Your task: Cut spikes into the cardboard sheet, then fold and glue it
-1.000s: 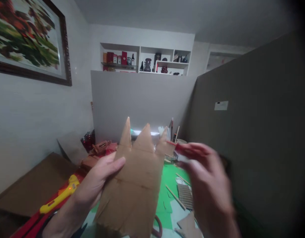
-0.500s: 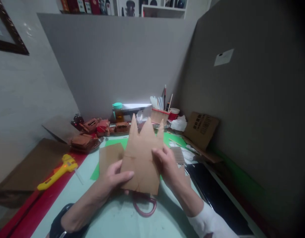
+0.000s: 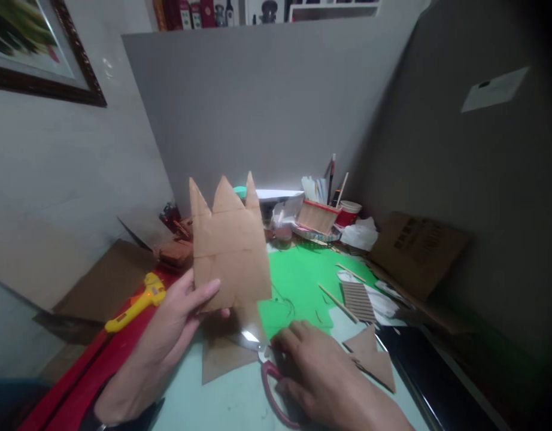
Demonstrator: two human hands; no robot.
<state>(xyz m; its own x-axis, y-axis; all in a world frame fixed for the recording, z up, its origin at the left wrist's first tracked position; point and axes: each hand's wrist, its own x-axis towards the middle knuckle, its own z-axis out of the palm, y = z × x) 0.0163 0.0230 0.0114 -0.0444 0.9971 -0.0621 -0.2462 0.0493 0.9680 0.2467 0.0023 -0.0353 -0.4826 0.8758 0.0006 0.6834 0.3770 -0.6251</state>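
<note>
Raised in my left hand is a piece of brown cardboard with three pointed peaks along its top edge. My left thumb presses on its front near the lower left corner, and the other fingers go behind it. Low over the table, my right hand curls its fingers around the dark red handle of the scissors; part of that grip is hidden under the hand. The scissors' blades point left, below the held piece. Another cardboard sheet lies flat on the table beneath them.
A yellow glue gun lies at the left edge. Green paper, thin sticks, corrugated cardboard and cut cardboard scraps cover the middle and right. Behind stand a wooden holder and a red cup. A black panel lies right.
My right hand has let go of the peaked cardboard and moved down to the scissors. My left hand has lifted the cardboard up and leftward. The view has turned left.
</note>
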